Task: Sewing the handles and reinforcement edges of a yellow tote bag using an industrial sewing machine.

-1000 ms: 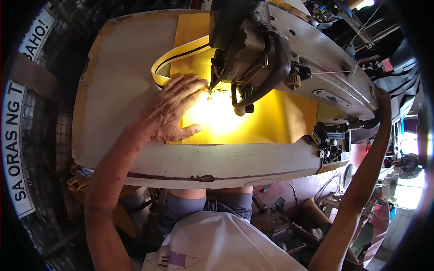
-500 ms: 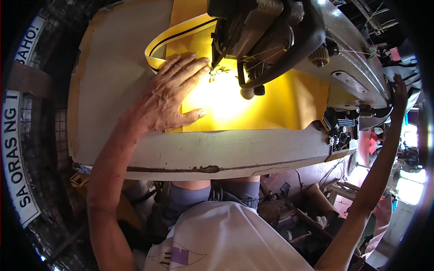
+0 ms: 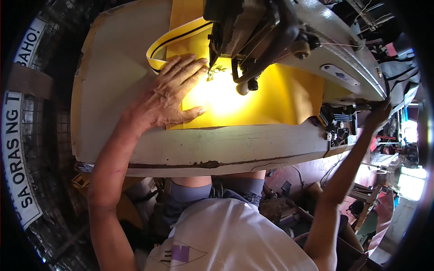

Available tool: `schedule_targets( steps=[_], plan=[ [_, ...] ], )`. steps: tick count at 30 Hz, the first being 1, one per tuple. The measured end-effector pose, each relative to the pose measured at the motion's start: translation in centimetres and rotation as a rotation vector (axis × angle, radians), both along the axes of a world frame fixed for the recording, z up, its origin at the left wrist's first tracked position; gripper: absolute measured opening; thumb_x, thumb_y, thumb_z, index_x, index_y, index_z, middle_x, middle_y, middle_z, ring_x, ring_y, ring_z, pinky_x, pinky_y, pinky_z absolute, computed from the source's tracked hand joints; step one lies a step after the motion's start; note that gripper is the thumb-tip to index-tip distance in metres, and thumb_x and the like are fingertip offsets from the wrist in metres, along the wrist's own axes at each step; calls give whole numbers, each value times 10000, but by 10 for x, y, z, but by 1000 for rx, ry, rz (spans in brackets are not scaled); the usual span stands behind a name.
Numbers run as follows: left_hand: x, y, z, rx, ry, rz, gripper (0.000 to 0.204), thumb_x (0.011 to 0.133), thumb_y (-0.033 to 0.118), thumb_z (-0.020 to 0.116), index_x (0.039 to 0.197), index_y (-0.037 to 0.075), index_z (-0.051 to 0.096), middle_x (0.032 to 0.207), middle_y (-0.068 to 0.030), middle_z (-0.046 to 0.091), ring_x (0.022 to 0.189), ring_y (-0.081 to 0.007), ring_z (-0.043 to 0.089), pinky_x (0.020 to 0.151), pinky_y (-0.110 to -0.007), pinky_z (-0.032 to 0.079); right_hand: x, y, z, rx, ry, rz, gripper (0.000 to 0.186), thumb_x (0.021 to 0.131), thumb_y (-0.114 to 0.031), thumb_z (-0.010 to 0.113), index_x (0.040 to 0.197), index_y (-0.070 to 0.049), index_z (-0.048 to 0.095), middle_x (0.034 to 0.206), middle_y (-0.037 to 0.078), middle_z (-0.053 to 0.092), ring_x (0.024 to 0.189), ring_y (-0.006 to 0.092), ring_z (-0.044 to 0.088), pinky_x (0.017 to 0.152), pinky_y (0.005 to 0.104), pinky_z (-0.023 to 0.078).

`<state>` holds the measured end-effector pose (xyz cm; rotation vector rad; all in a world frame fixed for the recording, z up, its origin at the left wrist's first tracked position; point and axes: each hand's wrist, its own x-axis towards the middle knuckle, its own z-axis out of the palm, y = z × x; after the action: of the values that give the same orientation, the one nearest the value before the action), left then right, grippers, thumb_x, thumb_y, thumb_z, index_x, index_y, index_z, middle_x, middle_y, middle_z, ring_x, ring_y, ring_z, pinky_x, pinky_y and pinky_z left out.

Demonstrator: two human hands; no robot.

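The left hand (image 3: 169, 97) is lying flat with fingers spread, pinning yellow fabric (image 3: 275, 101) on the table (image 3: 226, 149) beside the sewing machine (image 3: 280, 36) needle. The right hand (image 3: 377, 115) is reaching the machine's far end; its grip cannot be told.

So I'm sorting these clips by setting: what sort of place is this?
Most likely a small sewing workshop. An industrial sewing machine sits on a worn work table, yellow fabric lies under its lit needle, and cluttered gear crowds the floor on the right.
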<state>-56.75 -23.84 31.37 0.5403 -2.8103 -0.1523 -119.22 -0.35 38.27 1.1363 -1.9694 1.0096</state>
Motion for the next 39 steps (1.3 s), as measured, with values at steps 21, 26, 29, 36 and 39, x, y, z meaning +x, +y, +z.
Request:
schedule_targets(
  steps=[21,26,29,36,39],
  plan=[
    [45,34,26,-168,-307,442,845,919,634,446,1257,-136,524,1282,-294,520,1273,-390,468,1166,-514,244,354,-119,-63,331,160,329,432,807,-78,669,1232,-74,594,1005,132,654,961,345,564,859,448,430],
    [51,109,60,38,-394,348,805,906,670,422,1018,-86,674,926,-175,588,972,-330,548,1021,-528,357,333,-189,-67,842,-151,359,519,766,-71,616,1278,-83,535,1160,178,595,1103,402,538,923,487,422],
    [49,101,85,205,-332,299,625,897,557,544,959,-49,680,873,-150,567,916,-320,560,902,-512,417,342,-159,-96,408,202,520,449,733,-104,641,1176,-60,585,1190,213,570,1103,413,536,901,500,451],
    [22,14,39,-168,54,35,247,820,114,674,1033,-8,658,1058,-176,601,1064,-332,579,969,-421,460,404,-147,-76,506,-222,1072,237,830,-168,761,917,9,631,919,145,649,808,286,638,705,389,515],
    [3,10,17,96,157,-126,299,820,113,664,1093,-6,631,1165,-172,587,1184,-335,543,1061,-429,416,399,-149,-73,442,-338,1068,213,831,-147,755,916,7,636,931,153,652,797,267,631,697,382,510]
  ],
)
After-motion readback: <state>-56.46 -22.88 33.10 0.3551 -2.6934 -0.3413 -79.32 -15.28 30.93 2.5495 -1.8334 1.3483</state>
